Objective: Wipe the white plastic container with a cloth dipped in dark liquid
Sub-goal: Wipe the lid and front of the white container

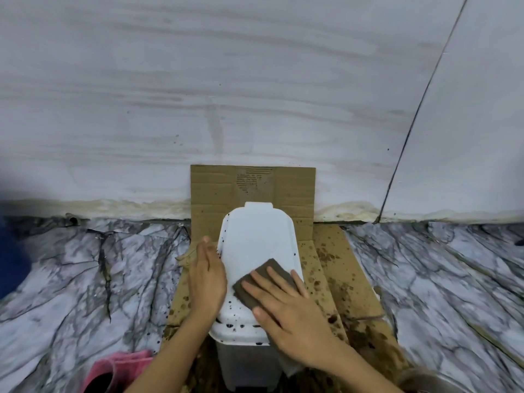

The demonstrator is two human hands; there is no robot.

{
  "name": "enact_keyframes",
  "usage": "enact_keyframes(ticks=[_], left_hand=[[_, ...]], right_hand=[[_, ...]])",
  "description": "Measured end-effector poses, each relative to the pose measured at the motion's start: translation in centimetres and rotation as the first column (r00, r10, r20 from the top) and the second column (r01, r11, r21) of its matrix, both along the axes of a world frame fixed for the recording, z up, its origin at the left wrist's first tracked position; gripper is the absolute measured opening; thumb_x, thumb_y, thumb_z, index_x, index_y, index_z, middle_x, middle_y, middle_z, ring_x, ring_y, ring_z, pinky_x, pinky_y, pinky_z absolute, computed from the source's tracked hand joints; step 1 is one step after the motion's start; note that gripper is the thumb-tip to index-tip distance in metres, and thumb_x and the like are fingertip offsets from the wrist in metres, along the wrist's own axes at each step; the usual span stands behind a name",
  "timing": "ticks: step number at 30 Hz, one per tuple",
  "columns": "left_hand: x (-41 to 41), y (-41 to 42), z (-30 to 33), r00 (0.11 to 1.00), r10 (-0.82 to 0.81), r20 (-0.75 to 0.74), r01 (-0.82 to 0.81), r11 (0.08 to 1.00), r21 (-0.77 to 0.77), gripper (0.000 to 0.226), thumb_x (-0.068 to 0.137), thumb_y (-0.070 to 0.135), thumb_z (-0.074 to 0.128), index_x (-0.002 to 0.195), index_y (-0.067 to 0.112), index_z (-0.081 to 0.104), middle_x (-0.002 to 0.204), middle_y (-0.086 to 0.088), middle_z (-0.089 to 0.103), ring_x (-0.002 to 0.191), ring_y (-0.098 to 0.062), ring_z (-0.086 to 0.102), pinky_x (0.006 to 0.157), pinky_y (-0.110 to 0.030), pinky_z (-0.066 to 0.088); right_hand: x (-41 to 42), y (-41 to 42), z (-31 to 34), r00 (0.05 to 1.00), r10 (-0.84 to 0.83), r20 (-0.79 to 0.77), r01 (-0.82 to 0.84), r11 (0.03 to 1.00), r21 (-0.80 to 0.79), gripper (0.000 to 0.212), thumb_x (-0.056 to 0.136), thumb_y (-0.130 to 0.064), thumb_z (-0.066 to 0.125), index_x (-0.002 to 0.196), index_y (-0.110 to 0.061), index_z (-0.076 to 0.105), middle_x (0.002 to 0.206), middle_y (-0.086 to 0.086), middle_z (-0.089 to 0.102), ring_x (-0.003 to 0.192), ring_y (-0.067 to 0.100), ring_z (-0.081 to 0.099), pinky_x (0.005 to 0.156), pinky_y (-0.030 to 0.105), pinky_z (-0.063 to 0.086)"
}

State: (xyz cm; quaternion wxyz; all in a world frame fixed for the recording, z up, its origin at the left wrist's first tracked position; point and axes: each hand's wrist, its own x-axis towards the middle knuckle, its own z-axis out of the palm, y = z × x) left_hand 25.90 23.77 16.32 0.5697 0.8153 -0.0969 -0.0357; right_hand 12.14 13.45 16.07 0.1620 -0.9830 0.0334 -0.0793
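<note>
- The white plastic container (255, 251) stands on the stained cardboard (340, 268) laid on the marble-patterned floor (85, 265); its far end reaches a second cardboard piece (215, 194) propped upright against the pale wall (226, 80).
- The container's top surface is mostly clean at the far end; dark droplets speckle the near end and the near rim.
- A dark brown cloth (263, 279) lies flat on the near right part of the container's top.
- The right hand (289, 316) presses on the cloth with fingers straight and spread, the thumb lying at the cloth's near edge.
- The left hand (207, 279) rests flat against the container's left side, fingers straight and together, steadying it.
- Brown splashes cover the cardboard to the right of the container.
- A pink item (119, 370), what it is unclear, sits on the floor near and to the left of the container.
</note>
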Motion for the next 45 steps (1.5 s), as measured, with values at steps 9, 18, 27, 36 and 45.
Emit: enact_keyframes(ticks=[9,18,27,36,45], left_hand=[[0.5,-0.3,0.1,0.999,-0.004,0.044,0.002,0.999,0.054,0.050,0.103,0.038,0.017,0.143,0.017,0.039,0.142,-0.007,0.048,0.130,-0.027,0.042,0.108,-0.039,0.030],[0.7,-0.3,-0.3,0.998,-0.017,0.053,0.015,0.999,0.044,0.052,0.103,0.041,0.017,0.142,0.016,0.042,0.141,-0.008,0.049,0.129,-0.028,0.043,0.109,-0.044,0.032],[0.0,-0.2,0.3,0.999,0.000,0.043,-0.002,0.998,0.055,0.058,0.101,0.048,0.015,0.137,0.015,0.046,0.129,-0.017,0.057,0.121,-0.036,0.049,0.100,-0.044,0.036],[0.3,-0.3,0.0,0.998,0.013,0.054,-0.017,0.997,0.074,0.061,0.100,0.051,0.013,0.140,0.017,0.044,0.135,-0.016,0.053,0.126,-0.037,0.045,0.105,-0.049,0.035],[0.2,-0.3,0.1,0.999,0.030,0.039,-0.032,0.999,0.041,0.058,0.102,0.046,0.015,0.132,0.013,0.051,0.117,-0.021,0.060,0.110,-0.040,0.053,0.095,-0.047,0.041]], right_hand=[[13.0,-10.9,-1.6,0.935,-0.353,-0.031,0.308,0.768,0.562,0.074,0.082,-0.070,0.040,0.146,-0.033,0.029,0.154,-0.005,0.020,0.140,0.021,0.025,0.114,0.049,0.023],[4.0,-5.4,-1.6,0.896,-0.410,0.169,0.159,0.652,0.741,0.032,0.101,-0.028,0.039,0.131,-0.029,0.051,0.122,-0.022,0.057,0.116,-0.010,0.047,0.093,0.006,0.035],[-5.5,-0.6,-1.0,0.891,-0.381,0.246,0.133,0.738,0.661,0.029,0.095,-0.033,0.044,0.101,-0.056,0.059,0.101,-0.029,0.062,0.101,-0.002,0.056,0.082,0.013,0.041],[-0.8,-6.4,-2.7,0.863,-0.472,0.181,0.373,0.836,0.403,0.019,0.092,-0.025,0.056,0.108,-0.031,0.065,0.108,-0.010,0.061,0.106,0.015,0.053,0.090,0.046,0.046],[-7.7,-0.3,-1.6,0.951,-0.199,0.235,0.224,0.971,-0.081,0.035,0.079,-0.014,0.068,0.098,-0.040,0.056,0.106,-0.013,0.055,0.099,0.010,0.049,0.072,0.032,0.034]])
